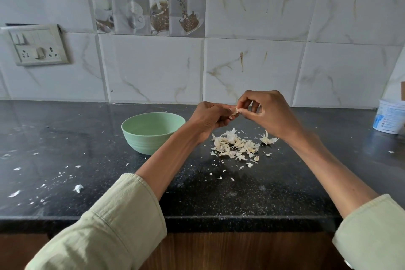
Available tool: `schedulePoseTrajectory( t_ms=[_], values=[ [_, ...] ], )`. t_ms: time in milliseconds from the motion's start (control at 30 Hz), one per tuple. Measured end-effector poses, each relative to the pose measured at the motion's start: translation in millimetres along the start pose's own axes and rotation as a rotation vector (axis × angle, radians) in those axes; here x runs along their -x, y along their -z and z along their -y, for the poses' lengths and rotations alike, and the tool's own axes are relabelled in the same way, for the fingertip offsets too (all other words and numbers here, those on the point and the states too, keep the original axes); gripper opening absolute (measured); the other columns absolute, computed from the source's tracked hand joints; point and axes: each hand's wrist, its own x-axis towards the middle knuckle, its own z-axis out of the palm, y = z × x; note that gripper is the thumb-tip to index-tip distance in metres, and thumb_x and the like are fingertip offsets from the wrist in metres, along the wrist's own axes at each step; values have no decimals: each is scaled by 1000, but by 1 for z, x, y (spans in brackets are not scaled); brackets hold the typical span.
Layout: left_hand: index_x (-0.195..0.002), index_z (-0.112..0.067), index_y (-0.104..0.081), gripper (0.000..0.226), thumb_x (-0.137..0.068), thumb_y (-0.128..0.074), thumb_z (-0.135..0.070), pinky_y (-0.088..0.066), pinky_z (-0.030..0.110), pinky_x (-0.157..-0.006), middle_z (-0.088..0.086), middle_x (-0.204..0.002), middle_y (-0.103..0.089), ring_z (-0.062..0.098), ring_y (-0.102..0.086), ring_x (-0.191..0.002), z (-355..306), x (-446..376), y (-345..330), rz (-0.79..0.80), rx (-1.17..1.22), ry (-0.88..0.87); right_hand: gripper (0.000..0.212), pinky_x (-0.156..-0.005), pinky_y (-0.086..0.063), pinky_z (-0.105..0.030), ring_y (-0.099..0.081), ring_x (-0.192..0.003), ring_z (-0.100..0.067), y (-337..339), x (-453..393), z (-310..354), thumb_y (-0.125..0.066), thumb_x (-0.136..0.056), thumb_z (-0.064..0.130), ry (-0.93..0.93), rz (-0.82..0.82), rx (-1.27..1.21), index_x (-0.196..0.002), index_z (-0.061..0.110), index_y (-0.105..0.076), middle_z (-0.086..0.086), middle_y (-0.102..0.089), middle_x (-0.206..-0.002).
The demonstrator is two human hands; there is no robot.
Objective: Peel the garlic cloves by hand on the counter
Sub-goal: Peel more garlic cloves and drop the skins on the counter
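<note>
Counter [87, 138] of dark speckled stone runs from the tiled wall to its front edge, with bare surface left of the green bowl [152, 132] and along the front edge between the forearms. Both hands are raised above the middle of the counter, toward its back edge. The left hand [209, 118] curls its fingers round a garlic clove [234, 112], and the right hand [266, 113] pinches papery skin at the clove's right end. The clove's long axis cannot be told. A peel pile [235, 146] lies below the hands, just right of the bowl. A white tub [389, 117] stands near the counter's right edge.
</note>
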Motion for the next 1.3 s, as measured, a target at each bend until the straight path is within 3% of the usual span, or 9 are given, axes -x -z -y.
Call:
schedulePoseTrajectory(
  t_ms=[100, 367, 500, 600, 800, 1067, 1300],
  values=[
    [-106, 11, -74, 17, -94, -73, 0, -57, 26, -74, 18, -95, -76, 22, -69, -89, -2, 1, 1, 1, -34, 21, 15, -71, -59, -38, -68, -72, -9, 0, 0, 0, -85, -89, 21, 7, 17, 8, -95, 26, -73, 18, -73, -84],
    [-97, 3, -77, 6, -94, -74, 0, -58, 26, -75, 19, -95, -76, 18, -71, -81, -4, 5, 4, 46, -97, 5, 13, -71, -58, -35, -69, -72, -12, -2, 0, 1, -84, -89, 11, -6, 59, -80, -93, 19, -74, 9, -73, -80],
    [-89, 0, -78, 3, -91, -78, -2, -58, 27, -75, 15, -89, -77, 27, -69, -94, -6, 6, 3, 24, -52, -26, 11, -65, -54, -26, -65, -67, -10, -4, 2, 1, -80, -91, 7, -29, 69, -125, -92, 15, -73, 6, -70, -77],
    [-91, 1, -78, 5, -92, -78, -4, -59, 25, -74, 16, -91, -77, 23, -69, -89, -6, 6, 2, 17, -14, -23, 11, -63, -49, -20, -60, -65, -7, -6, 2, 3, -78, -91, 4, -55, 43, -145, -92, 13, -72, 5, -68, -75],
    [-97, 2, -77, 6, -96, -71, 1, -59, 22, -72, 11, -86, -74, 17, -68, -80, -1, 2, -3, -30, 109, -16, 12, -69, -55, -39, -63, -69, -18, -8, 2, -1, -78, -92, 6, -95, 72, -158, -91, 15, -70, 0, -70, -78],
    [-116, 2, -77, 21, -97, -68, 2, -56, 23, -77, 8, -94, -78, 14, -67, -83, -1, 1, 1, -13, 82, -11, 8, -71, -59, -44, -71, -72, -12, -3, 0, -4, -70, -100, 32, -106, -47, -123, -96, 26, -73, 13, -73, -80],
    [-113, 1, -77, 19, -95, -72, 1, -56, 28, -84, 12, -93, -77, 18, -68, -88, 1, 0, 2, -18, 11, -80, 8, -69, -61, -41, -67, -67, -11, 0, 0, -1, -79, -94, 24, -120, -83, -97, -99, 28, -74, 16, -72, -86]
  ],
)
